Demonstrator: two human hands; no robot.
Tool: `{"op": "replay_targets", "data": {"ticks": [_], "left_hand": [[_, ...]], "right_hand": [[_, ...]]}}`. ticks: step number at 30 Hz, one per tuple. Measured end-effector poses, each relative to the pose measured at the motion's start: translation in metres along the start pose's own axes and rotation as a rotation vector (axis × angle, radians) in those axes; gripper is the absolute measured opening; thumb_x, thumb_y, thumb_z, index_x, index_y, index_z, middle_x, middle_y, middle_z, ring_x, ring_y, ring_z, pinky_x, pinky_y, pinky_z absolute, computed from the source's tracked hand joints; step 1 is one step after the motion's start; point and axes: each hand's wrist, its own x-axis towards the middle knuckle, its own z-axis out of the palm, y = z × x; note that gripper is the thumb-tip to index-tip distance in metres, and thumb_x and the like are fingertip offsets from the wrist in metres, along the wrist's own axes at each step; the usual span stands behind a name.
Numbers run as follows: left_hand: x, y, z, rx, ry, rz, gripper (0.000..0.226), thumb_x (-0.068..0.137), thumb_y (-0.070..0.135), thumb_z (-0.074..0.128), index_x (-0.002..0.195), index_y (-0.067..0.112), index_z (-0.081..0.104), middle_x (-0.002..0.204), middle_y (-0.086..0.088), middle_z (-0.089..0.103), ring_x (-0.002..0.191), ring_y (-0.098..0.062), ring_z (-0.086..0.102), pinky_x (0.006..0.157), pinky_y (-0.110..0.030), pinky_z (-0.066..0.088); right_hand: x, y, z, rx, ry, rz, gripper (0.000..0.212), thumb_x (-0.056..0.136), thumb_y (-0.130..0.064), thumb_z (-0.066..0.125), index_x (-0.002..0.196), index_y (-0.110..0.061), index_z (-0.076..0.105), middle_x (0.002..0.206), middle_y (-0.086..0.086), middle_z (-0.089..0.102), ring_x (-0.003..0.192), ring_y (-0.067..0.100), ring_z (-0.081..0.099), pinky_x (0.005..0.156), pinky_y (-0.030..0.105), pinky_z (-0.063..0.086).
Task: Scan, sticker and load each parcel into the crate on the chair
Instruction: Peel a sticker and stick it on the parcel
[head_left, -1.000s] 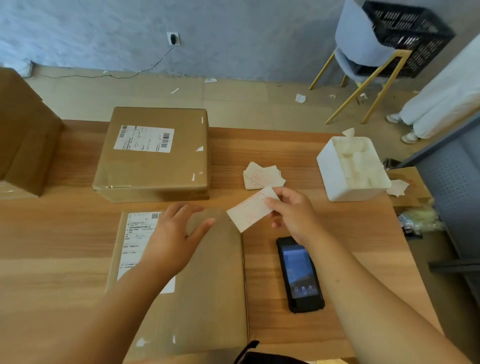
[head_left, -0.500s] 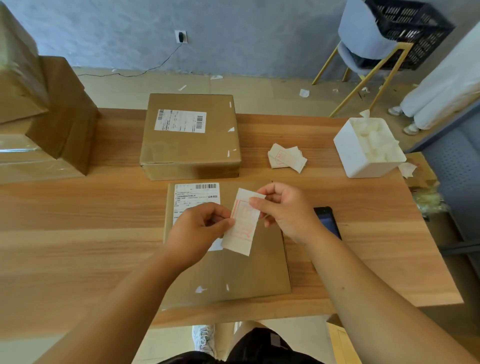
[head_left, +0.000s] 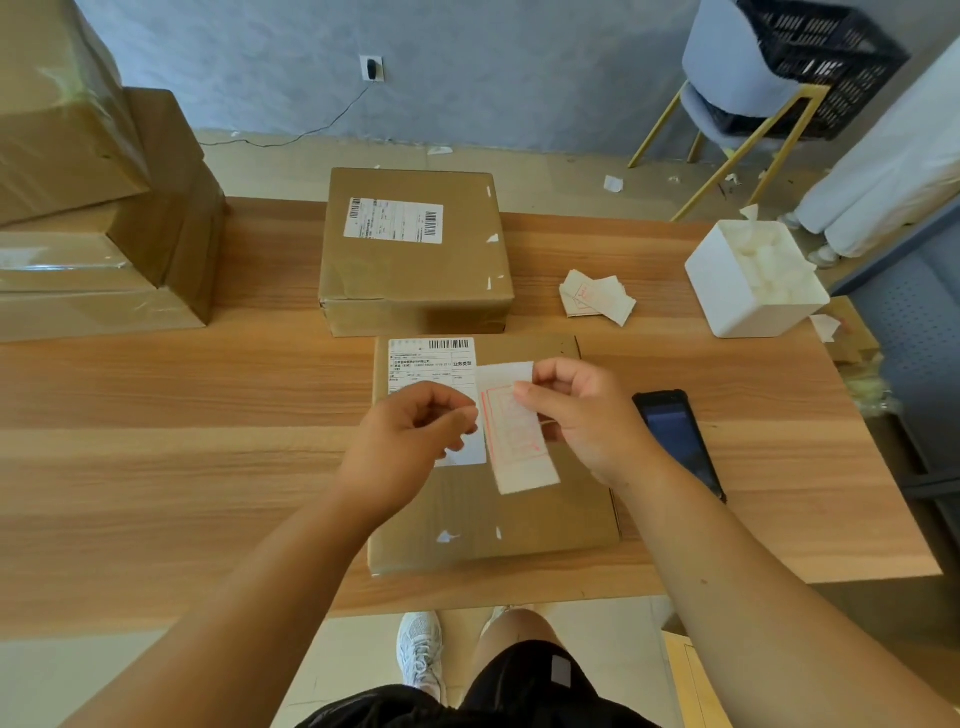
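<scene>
We see the right hand (head_left: 587, 421) pinching the sticker (head_left: 519, 441) over the parcel (head_left: 493, 519) at the tabletop's (head_left: 156, 467) near edge. The left hand (head_left: 410, 436) curls just beside it, and we cannot tell whether it grips. The crate (head_left: 821, 52) sits on the chair (head_left: 727, 78) past the far-right corner.

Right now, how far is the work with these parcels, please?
Done: perhaps the scan, as the handheld scanner lies beside the flat parcel. In hand: the right hand pinches a red-printed sticker above that parcel, the left hand at its edge; it is not stuck on yet. Left: loading it into the crate, then the second parcel behind.
</scene>
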Motion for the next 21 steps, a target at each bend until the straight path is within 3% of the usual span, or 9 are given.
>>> {"op": "replay_targets", "data": {"ticks": [4,10,21], "left_hand": [[-0.001,0.008,-0.008,-0.053,0.028,0.037,0.010,0.088,0.017,0.060,0.085,0.015,0.068,0.074,0.004,0.071,0.063,-0.005,0.062,0.059,-0.017,0.050],[-0.003,0.013,-0.011,-0.056,0.036,0.056,0.013,0.087,0.008,0.059,0.078,0.011,0.067,0.064,0.005,0.069,0.057,-0.003,0.058,0.056,-0.016,0.048],[-0.005,0.013,-0.015,-0.038,-0.031,0.097,0.019,0.085,0.002,0.058,0.074,0.013,0.068,0.067,0.001,0.070,0.061,-0.005,0.060,0.059,-0.017,0.050]], "right_hand": [[-0.004,-0.008,0.000,-0.121,-0.056,-0.031,0.010,0.090,-0.013,0.061,0.086,-0.020,0.068,0.084,-0.004,0.074,0.080,0.012,0.071,0.063,0.022,0.054],[-0.004,-0.017,0.002,-0.233,-0.080,-0.045,0.009,0.088,-0.014,0.064,0.086,-0.022,0.069,0.088,0.000,0.071,0.084,0.019,0.069,0.072,0.037,0.057],[-0.005,-0.022,0.001,-0.298,-0.138,-0.036,0.011,0.088,-0.014,0.065,0.086,-0.024,0.068,0.093,0.002,0.071,0.086,0.016,0.069,0.075,0.037,0.056]]}}
